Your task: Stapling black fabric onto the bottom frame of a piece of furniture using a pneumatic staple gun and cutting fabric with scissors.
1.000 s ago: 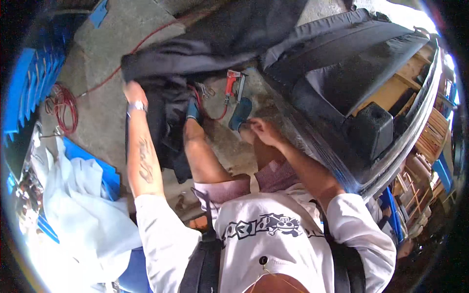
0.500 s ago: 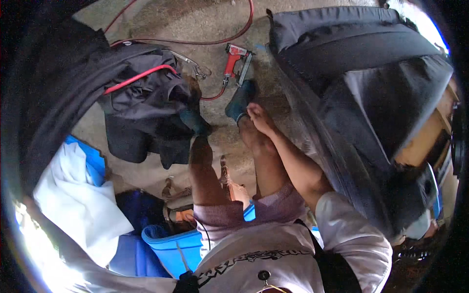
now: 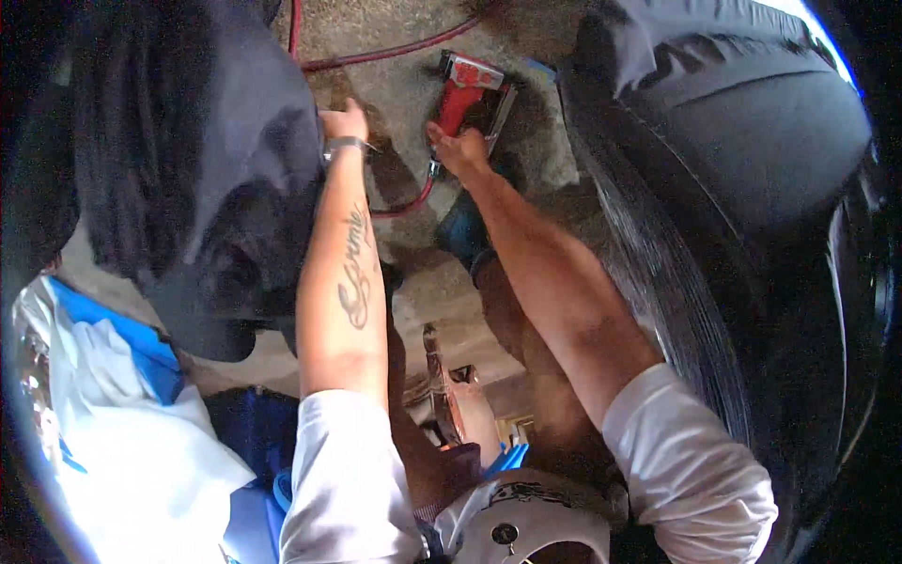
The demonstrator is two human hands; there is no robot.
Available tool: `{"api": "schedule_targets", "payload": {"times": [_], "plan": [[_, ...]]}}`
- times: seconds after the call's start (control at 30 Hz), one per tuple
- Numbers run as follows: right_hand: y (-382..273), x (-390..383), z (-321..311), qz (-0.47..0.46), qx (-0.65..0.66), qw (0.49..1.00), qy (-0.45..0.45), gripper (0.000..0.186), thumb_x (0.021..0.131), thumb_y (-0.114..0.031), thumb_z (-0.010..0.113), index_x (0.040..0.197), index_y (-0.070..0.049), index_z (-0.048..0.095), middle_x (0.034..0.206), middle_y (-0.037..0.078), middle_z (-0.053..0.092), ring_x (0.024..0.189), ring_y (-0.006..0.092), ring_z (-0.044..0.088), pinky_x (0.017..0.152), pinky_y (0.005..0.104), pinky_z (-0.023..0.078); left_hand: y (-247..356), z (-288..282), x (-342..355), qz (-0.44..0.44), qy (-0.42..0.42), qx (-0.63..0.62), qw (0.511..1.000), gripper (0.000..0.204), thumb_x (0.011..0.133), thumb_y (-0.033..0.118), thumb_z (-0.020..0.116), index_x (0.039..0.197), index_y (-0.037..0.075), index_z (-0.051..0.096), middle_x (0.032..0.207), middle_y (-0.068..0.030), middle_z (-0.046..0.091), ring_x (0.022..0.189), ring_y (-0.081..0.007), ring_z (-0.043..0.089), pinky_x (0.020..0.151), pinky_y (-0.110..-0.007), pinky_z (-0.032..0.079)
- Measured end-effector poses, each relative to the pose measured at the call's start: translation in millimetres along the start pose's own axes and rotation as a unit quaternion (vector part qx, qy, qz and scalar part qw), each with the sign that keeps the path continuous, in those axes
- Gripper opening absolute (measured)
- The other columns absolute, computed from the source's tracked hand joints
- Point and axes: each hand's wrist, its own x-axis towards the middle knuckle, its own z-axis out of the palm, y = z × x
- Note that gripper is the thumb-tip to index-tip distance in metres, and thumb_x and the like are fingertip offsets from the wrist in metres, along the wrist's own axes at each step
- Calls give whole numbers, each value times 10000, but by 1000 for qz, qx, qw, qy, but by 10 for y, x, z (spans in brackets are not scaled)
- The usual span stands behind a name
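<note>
A red pneumatic staple gun (image 3: 460,99) with a silver head lies over the concrete floor ahead of me, its red air hose (image 3: 411,207) leading from the lower end of the handle. My right hand (image 3: 460,152) is closed round the lower part of that handle. To the left, my left hand (image 3: 346,122), with a band at the wrist, is at the edge of a large piece of black fabric (image 3: 216,160). Its fingers go in at the fabric's edge and look closed on it, though their tips are partly hidden.
A large black upholstered piece (image 3: 752,141) with loose fabric fills the right side. More red hose (image 3: 404,52) crosses the floor at the far side. White cloth (image 3: 122,432) and a blue sheet (image 3: 132,343) lie at the lower left. My foot (image 3: 460,226) is just below the staple gun.
My right hand has gone from my shin to the staple gun's handle and taken hold of it. My left arm has reached forward to the black fabric, which now spreads differently.
</note>
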Motion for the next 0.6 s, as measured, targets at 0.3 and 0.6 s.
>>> {"api": "schedule_targets", "payload": {"times": [0.3,0.6], "plan": [[337,-115,-268,-101,220,950,196,320,728,-285,664,868,-16,563,720,136,624,647,268,601,626,370,480,-420,517,-279,-57,-158,-128,978,544,791,250,528,1221,-48,380,1106,-185,475,1034,-294,490,818,-366,416],[524,-2713,-989,-174,149,907,355,318,637,-134,648,928,-59,546,722,127,569,688,284,578,621,405,458,938,-2661,-2138,-76,-547,-395,734,410,738,-3,500,1136,50,419,819,-70,568,519,-131,498,496,-238,445]]}}
